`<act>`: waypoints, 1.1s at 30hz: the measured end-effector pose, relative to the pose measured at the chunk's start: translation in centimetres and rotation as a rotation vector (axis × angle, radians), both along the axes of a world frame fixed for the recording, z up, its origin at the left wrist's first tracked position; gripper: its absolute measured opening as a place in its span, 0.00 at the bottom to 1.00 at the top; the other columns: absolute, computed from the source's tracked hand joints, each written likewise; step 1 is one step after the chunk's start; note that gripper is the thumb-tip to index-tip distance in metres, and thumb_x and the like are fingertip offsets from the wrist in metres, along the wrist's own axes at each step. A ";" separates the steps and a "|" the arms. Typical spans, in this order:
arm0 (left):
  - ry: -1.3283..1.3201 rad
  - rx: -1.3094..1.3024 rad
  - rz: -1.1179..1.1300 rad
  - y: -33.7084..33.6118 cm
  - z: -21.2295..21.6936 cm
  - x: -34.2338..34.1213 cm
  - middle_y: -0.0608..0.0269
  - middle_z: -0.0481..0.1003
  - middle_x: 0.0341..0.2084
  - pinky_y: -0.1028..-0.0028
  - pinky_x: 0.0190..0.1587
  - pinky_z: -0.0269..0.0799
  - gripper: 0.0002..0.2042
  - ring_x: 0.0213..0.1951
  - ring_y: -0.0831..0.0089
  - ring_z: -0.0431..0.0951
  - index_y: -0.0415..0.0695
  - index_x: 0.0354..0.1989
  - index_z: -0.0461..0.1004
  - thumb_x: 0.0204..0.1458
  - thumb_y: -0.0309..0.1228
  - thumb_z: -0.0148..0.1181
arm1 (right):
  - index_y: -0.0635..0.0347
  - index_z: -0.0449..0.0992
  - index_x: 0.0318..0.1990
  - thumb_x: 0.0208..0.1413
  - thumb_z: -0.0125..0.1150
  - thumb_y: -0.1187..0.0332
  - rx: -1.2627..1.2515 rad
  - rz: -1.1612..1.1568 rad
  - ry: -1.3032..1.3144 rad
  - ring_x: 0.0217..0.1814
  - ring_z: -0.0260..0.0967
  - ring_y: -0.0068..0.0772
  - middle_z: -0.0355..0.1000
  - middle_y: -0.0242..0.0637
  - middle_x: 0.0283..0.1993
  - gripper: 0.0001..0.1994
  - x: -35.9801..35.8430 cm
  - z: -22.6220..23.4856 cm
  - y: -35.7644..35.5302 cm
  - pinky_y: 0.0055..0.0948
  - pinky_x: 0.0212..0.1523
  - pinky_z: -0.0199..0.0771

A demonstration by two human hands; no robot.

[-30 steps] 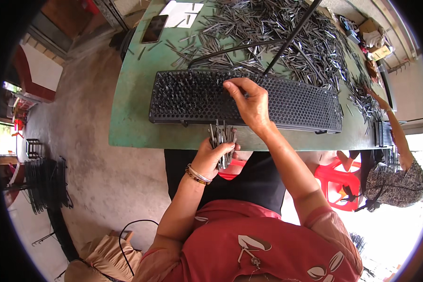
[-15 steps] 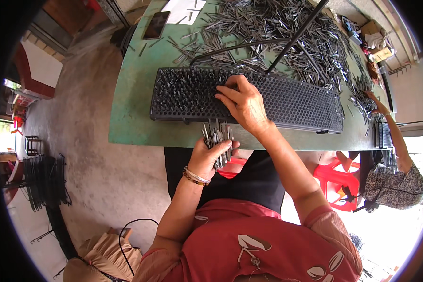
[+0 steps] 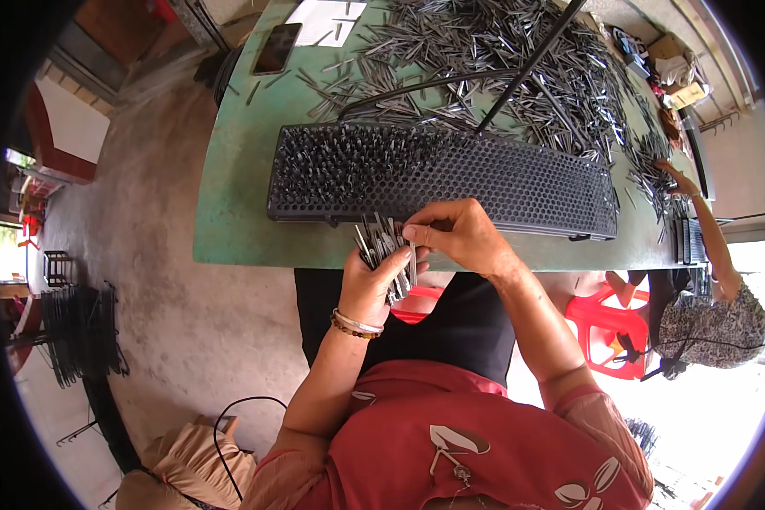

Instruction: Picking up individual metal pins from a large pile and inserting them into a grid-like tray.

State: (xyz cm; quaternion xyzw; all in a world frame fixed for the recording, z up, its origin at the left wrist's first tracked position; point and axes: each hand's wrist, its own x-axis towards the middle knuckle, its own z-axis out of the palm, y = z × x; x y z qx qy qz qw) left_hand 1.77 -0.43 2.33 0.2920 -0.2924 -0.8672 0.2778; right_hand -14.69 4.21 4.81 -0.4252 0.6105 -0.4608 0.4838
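Down from the long black tray (image 3: 535,183) of round holes, the right hand (image 3: 463,240) has come toward me since half a second ago and now meets the bundle of thin grey metal strips (image 3: 379,248) held in the left hand (image 3: 367,285).

From the head camera, I see the left hand curled firmly around that bundle, thumb pressed across it, strip ends fanning up past the fingers. The right hand is mostly folded, its thumb and fingertips drawn close together at the bundle's upper right edge; I cannot tell whether they have a strip between them. So the strips lie inside my wearer's left grasp and just left of the right fingertips.

Just beyond both hands sits the tray, on the green tabletop (image 3: 238,183); dark upright pieces (image 3: 340,166) crowd its left part, while open holes show across its right. Farther back I have a wide heap of loose dark metal strips (image 3: 501,47), with a black smartphone (image 3: 278,49) near its left side. Far right, a co-worker's hand (image 3: 678,180) reaches to more strips.
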 end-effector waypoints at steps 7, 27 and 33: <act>0.016 0.102 0.022 -0.2 0.1 -0.2 0.59 0.75 0.35 0.64 0.41 0.78 0.10 0.41 0.65 0.78 0.38 0.43 0.69 0.53 0.24 0.56 | 0.66 0.76 0.37 0.55 0.61 0.67 -0.111 -0.263 -0.002 0.23 0.61 0.13 0.73 0.29 0.27 0.10 -0.9 1.3 -1.3 0.15 0.23 0.61; -0.035 0.078 -0.012 0.0 -0.9 -0.2 0.61 0.74 0.34 0.67 0.36 0.79 0.12 0.38 0.70 0.77 0.41 0.44 0.70 0.51 0.24 0.58 | 0.65 0.76 0.38 0.52 0.63 0.70 -0.305 -0.294 0.348 0.33 0.68 0.15 0.74 0.30 0.32 0.08 -2.1 1.8 -2.5 0.18 0.32 0.70; -0.022 0.100 -0.086 0.3 -0.7 -0.1 0.62 0.74 0.34 0.67 0.35 0.79 0.11 0.37 0.69 0.78 0.40 0.44 0.69 0.52 0.23 0.58 | 0.65 0.76 0.36 0.50 0.64 0.70 -0.389 -0.215 0.531 0.32 0.72 0.27 0.75 0.37 0.34 0.08 -2.9 0.5 -4.4 0.24 0.34 0.72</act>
